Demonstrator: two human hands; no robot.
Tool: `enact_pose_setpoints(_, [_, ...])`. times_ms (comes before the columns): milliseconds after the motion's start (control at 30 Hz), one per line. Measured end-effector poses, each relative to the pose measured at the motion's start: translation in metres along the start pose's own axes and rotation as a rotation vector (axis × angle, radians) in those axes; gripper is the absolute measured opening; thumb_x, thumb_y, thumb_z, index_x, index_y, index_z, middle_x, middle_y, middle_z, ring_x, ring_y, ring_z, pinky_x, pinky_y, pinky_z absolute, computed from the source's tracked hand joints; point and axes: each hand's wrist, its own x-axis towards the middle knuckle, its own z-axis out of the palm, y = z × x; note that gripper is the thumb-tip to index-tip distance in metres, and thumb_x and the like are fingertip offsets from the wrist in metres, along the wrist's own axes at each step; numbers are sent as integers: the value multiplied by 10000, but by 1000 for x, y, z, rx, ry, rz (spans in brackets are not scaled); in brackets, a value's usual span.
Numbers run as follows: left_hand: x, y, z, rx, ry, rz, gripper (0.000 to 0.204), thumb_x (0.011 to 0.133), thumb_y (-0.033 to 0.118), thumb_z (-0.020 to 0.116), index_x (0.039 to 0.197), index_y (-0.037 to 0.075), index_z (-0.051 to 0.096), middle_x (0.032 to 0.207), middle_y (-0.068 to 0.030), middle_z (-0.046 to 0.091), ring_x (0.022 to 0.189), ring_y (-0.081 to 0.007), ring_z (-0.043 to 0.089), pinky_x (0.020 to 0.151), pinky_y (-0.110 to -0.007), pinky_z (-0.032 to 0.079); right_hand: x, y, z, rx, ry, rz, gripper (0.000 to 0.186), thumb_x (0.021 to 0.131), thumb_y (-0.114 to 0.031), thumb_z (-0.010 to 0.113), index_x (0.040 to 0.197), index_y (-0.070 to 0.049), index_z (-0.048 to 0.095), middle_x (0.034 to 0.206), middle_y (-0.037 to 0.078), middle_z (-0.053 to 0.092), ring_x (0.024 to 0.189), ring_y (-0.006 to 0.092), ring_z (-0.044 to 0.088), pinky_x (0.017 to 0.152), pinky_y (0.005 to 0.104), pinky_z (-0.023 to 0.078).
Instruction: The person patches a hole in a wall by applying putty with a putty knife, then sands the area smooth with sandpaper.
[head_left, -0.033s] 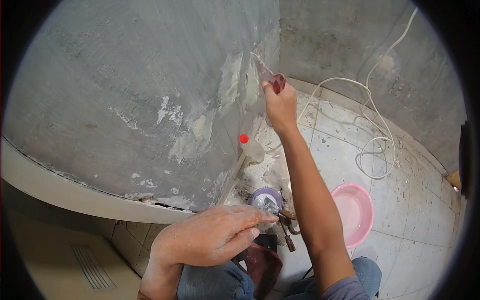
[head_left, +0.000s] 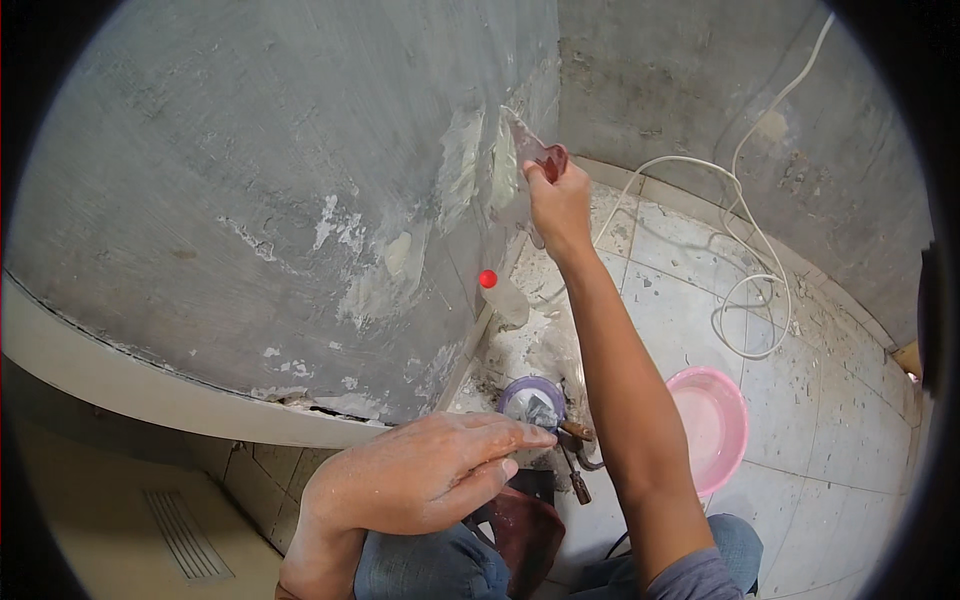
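Note:
My right hand (head_left: 562,208) reaches out to the grey wall and is closed round the reddish handle of a wide putty knife (head_left: 550,160). Its smeared blade lies at the wall near the corner, beside a thick pale patch of filler (head_left: 462,165). More filler (head_left: 398,255) is spread lower on the wall. Above my knee, my left hand (head_left: 425,475) is held with fingers stretched out and thumb a little apart, holding nothing that shows. Just past its fingertips stands a purple-rimmed tub (head_left: 534,386) of white material, partly covered by the hand.
A clear bottle with a red cap (head_left: 488,279) stands at the wall's foot. A pink basin (head_left: 708,425) sits right of my forearm. Wooden-handled tools (head_left: 579,487) lie beside the tub. A white cable (head_left: 738,180) loops over the debris-strewn tiles (head_left: 800,420).
The putty knife has tilted very slightly and its handle has shifted a touch left at the wall. My left hand stays in the same place.

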Motion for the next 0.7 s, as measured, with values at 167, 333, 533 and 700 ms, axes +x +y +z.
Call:
enact_pose_setpoints(167, [0, 6, -1, -52, -46, -63, 405, 940, 163, 436, 1301, -4, 515, 1121, -215, 610, 1033, -376, 585, 921, -423, 447, 19, 23, 12, -3, 17, -132, 187, 842, -145, 613, 844, 41, 615, 642, 147, 587, 594, 239, 535, 619, 374, 438])
enact_pose_setpoints(333, [0, 10, 0, -44, -104, -88, 404, 943, 160, 437, 1310, 4, 507, 1134, -205, 606, 1029, -360, 589, 903, -411, 462, -1, 28, 10, 2, -95, -43, 207, 843, -135, 621, 960, 32, 654, 682, 149, 617, 640, 205, 568, 647, 346, 456])
enact_pose_setpoints(533, [3, 17, 5, -41, -129, -80, 401, 943, 157, 440, 1307, 3, 507, 1106, -196, 608, 1002, -357, 593, 876, -412, 472, -50, 11, 13, 89, -150, -27, 231, 859, -121, 614, 1040, 12, 671, 660, 52, 577, 610, 127, 497, 600, 313, 417])
enact_pose_setpoints(700, [10, 15, 11, -56, -105, -28, 394, 941, 162, 446, 1291, -2, 522, 1071, -198, 614, 946, -359, 600, 852, -413, 473, -71, 6, 3, 101, -181, -37, 170, 866, -123, 621, 945, 19, 669, 639, -14, 524, 593, 96, 447, 560, 299, 381])
